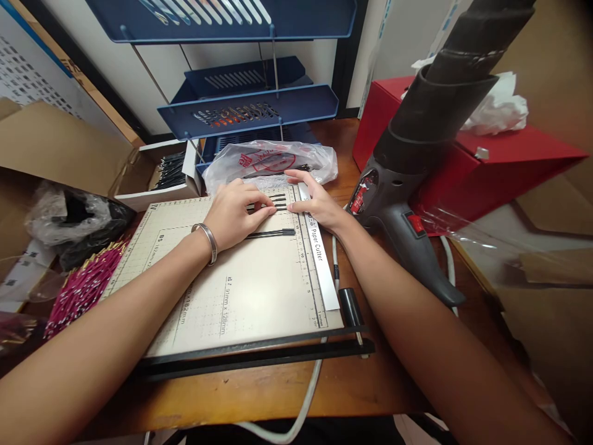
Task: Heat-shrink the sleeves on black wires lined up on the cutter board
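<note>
My left hand [238, 213], with a metal bracelet at its wrist, rests on a cream paper cutter [264, 284]. Its thumb and forefinger pinch a thin black cord [281, 208] near its end. Opposite it, my right hand [319, 204] lies over the cutter's white ruler strip [330, 290], thumb and forefinger spread apart. The right thumb tip touches or nearly touches the cord's end. A few more short black cord ends [278, 196] lie just beyond in a row. Closer to me, black cords [273, 234] lie across the board, partly under my left hand.
Beyond the cutter lies a clear plastic bag [273, 162] before a blue rack [250, 114]. A heat gun [407, 167] stands right, before a red box [504, 161]. Magenta cords [88, 284] and a white box [176, 176] of black cords are left. The cutter's blade arm [250, 352] runs along its near edge.
</note>
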`<state>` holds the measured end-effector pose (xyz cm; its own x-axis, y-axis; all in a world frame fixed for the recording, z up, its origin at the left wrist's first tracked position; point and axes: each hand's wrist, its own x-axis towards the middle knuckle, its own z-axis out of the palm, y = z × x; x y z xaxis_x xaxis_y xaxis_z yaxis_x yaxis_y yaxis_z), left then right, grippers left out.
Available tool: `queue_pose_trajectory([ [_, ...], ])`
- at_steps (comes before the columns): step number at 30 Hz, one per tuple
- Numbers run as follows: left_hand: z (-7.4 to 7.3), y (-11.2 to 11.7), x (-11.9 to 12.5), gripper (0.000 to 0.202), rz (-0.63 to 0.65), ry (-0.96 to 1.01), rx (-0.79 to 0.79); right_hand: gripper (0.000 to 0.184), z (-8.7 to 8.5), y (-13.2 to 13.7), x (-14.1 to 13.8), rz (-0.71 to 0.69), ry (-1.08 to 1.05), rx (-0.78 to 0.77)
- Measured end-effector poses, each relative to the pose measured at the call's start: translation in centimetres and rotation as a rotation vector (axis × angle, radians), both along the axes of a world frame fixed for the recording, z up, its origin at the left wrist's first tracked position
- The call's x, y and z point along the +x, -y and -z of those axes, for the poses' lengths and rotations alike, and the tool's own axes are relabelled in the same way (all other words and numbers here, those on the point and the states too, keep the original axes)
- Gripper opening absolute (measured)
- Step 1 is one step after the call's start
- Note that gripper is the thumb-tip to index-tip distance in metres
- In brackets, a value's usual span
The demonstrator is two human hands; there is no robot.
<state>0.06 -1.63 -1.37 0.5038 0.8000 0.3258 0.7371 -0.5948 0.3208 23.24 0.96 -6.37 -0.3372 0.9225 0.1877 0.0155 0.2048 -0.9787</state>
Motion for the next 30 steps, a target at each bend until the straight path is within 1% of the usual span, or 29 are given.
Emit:
queue_pose_trajectory([
  [6,-0.03,0.07,0.03,0.022,-0.010,-0.019,0.001,0.086,-0.30,0.30,-0.07,0.004,-0.008,-0.007],
  [14,-0.16,0.04,0.06,0.021,-0.012,-0.033,0.000,0.085,-0.05,0.14,0.00,0.002,-0.014,-0.018],
  [17,-0.20,0.09,0.08,0.021,-0.016,-0.034,-0.004,0.087,-0.15,0.16,0.04,0.002,-0.010,-0.011],
  [22,-0.24,0.17,0.06,0.023,-0.016,-0.033,0.004,0.087,-0.38,0.36,-0.01,0.011,-0.004,-0.046],
  [30,-0.05,0.19,0.08,0.024,-0.008,-0.012,0.002,0.077,-0.50,0.26,-0.41,0.038,-0.055,-0.051],
])
